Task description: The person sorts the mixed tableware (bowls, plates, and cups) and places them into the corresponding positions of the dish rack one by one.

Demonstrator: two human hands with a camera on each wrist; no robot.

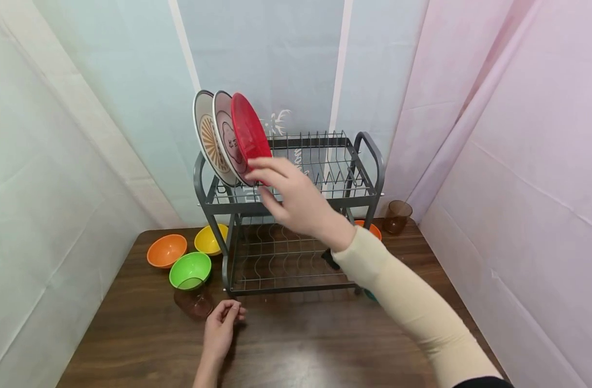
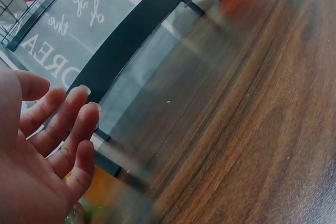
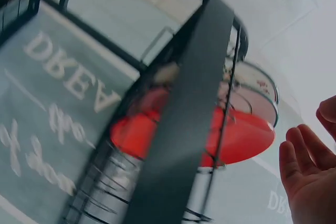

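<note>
My right hand [image 1: 296,196] is raised in front of the upper tier of a dark metal dish rack [image 1: 238,208], with fingers loosely extended and nothing held. Its fingertips overlap the lower edge of a red plate [image 1: 249,126] in the head view; the right wrist view has a gap between hand [image 3: 310,171] and plate [image 3: 244,137]. Left of the red plate, a pink-patterned white plate [image 1: 232,141] and a white plate with an orange sunburst [image 1: 211,141] stand upright in the slots. Loosely curled and holding nothing, my left hand [image 1: 220,326] rests low near a brown transparent glass [image 1: 195,303].
Left of the rack sit an orange bowl [image 1: 167,250], a yellow bowl [image 1: 210,241] and a green bowl [image 1: 190,268]. At the right back are another brown glass [image 1: 398,217] and a partly hidden orange bowl [image 1: 375,230]. Fabric walls [image 1: 529,215] enclose the wooden table [image 1: 296,345].
</note>
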